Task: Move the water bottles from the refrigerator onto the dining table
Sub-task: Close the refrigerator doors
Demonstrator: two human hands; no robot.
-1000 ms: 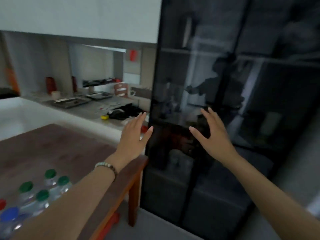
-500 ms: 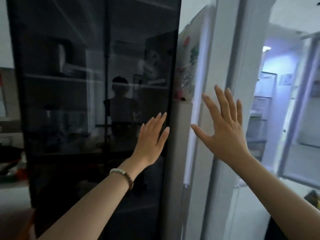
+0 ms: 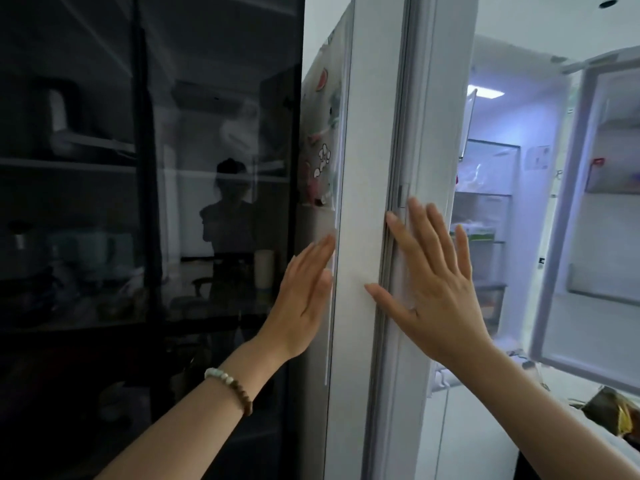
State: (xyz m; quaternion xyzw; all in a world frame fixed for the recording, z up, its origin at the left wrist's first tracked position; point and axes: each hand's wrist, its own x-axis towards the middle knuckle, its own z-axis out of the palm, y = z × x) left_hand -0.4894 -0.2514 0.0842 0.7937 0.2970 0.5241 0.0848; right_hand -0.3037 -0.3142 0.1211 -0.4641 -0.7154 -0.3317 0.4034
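The white refrigerator [image 3: 367, 168] fills the middle and right of the head view, with its lit interior [image 3: 491, 209] showing glass shelves. Its right door [image 3: 595, 237] stands swung wide. My left hand [image 3: 304, 299] is raised with fingers apart in front of the fridge's left edge, holding nothing. My right hand [image 3: 433, 289] is spread flat before the edge of the near white door panel, also holding nothing. No water bottle can be made out on the shelves from here, and the dining table is out of view.
A dark glass-fronted cabinet [image 3: 138, 220] stands at the left, reflecting a person and the room. Stickers [image 3: 322, 147] cover the fridge's side wall. A crumpled gold and dark bag [image 3: 609, 414] lies low at the right.
My view has swung right, from the table with bottles and the dark cabinet to the fridge. Both hands stayed raised and spread, and now sit closer to the fridge's white door edge.
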